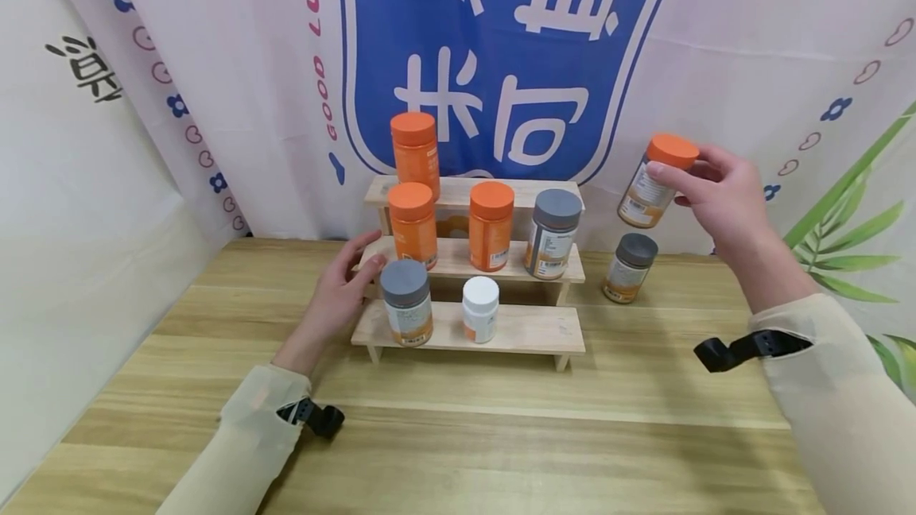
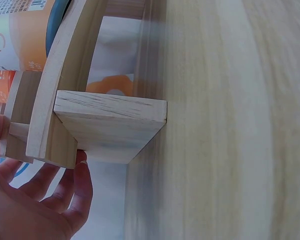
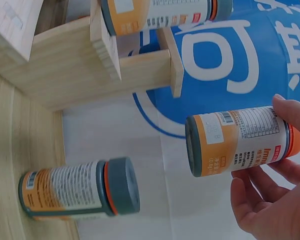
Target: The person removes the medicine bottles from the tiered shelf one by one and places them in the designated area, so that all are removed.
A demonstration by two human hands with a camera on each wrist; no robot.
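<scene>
At the left, a person's left hand [image 1: 336, 288] curls its fingers and thumb about the left end of a three-tier wooden stand [image 1: 529, 328] on a wood-grain table [image 1: 458, 435]. Across the stand are an orange jar [image 1: 417, 157] on top, two orange jars [image 1: 490, 233] and a grey-lidded jar [image 1: 554, 237] in the middle, and a grey-lidded jar and a white bottle [image 1: 480, 312] at the bottom. Right of the stand, another grey-lidded jar stands on the table, and above it the right hand [image 1: 726, 197] grips a tilted, orange-lidded jar [image 1: 646, 193] between thumb and fingers.
</scene>
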